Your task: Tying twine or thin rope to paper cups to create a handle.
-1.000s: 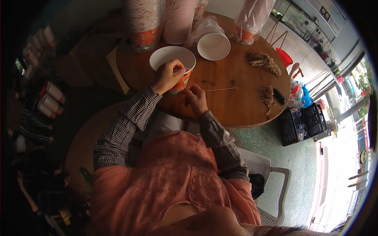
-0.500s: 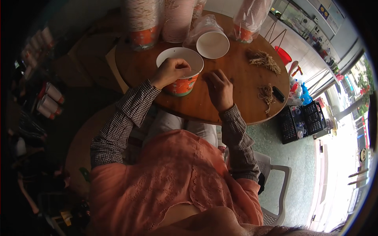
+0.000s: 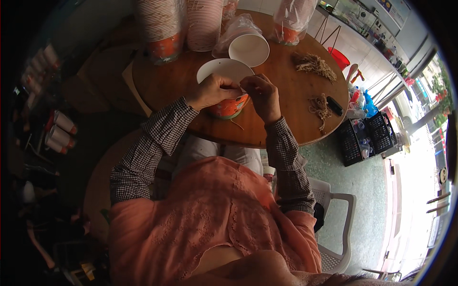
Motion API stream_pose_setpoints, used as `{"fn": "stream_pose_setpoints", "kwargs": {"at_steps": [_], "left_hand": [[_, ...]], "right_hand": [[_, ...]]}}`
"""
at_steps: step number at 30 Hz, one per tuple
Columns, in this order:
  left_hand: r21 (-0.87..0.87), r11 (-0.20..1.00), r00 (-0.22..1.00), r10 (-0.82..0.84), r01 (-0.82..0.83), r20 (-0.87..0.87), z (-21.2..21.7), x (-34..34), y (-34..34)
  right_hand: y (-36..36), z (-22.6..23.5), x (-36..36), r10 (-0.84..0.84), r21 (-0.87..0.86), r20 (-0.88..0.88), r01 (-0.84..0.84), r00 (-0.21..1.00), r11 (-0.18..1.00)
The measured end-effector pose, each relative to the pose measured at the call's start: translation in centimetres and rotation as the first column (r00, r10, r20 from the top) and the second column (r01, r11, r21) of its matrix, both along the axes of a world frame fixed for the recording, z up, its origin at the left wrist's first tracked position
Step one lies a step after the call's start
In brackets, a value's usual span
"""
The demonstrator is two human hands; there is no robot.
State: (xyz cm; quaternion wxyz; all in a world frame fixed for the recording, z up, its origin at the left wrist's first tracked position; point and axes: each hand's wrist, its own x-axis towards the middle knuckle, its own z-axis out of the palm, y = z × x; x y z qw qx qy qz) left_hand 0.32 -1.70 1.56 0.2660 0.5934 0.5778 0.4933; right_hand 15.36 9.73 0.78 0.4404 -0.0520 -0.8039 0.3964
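A large paper bucket (image 3: 226, 109), orange and green outside and white inside, stands near the table's front edge. Over its near rim, my left hand (image 3: 214, 90) is closed in a pinch. My right hand (image 3: 263, 95) pinches at the rim's right side, its fingertips meeting the left ones. A thin pale string (image 3: 237, 124) dangles below the hands by the bucket's base; its upper part is mostly hidden behind bucket and fingers. Just behind, a second white paper bucket (image 3: 248, 50) lies tipped, its mouth toward me.
On the round wooden table (image 3: 281, 112) stand tall bucket stacks (image 3: 205, 28), some wrapped in plastic. A string bundle (image 3: 315, 66), a smaller string pile (image 3: 320, 110) and a black object (image 3: 335, 106) lie at right. Black crates (image 3: 352, 145) and a chair (image 3: 346, 214) stand on the floor.
My right hand has moved up and left to meet my left hand at the bucket's rim. The dangling string has come into view. My view has shifted slightly.
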Motion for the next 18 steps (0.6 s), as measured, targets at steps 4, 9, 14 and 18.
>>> {"fn": "stream_pose_setpoints", "kwargs": {"at_steps": [4,9,14,18], "left_hand": [[-0.023,0.999,0.999,-0.039,0.04,0.035,-0.2,0.2,0.5],[-0.029,1.0,0.996,0.003,0.0,0.091,-0.3,-0.1,0.4],[-0.044,0.999,0.992,0.004,0.001,0.129,-0.6,0.4,0.9],[-0.053,0.998,0.994,0.019,-0.014,0.111,-0.3,0.5,1.0]], "right_hand": [[2.2,-2.1,0.6,0.028,-0.343,-0.027,-0.036,0.999,0.939],[1.1,-3.6,2.2,0.03,-0.451,-0.145,-0.093,0.989,0.887],[0.2,-4.3,2.4,-0.085,-0.074,-0.153,0.074,0.985,0.994],[-0.3,-4.2,1.8,-0.1,-0.111,-0.18,0.08,0.979,0.991]]}}
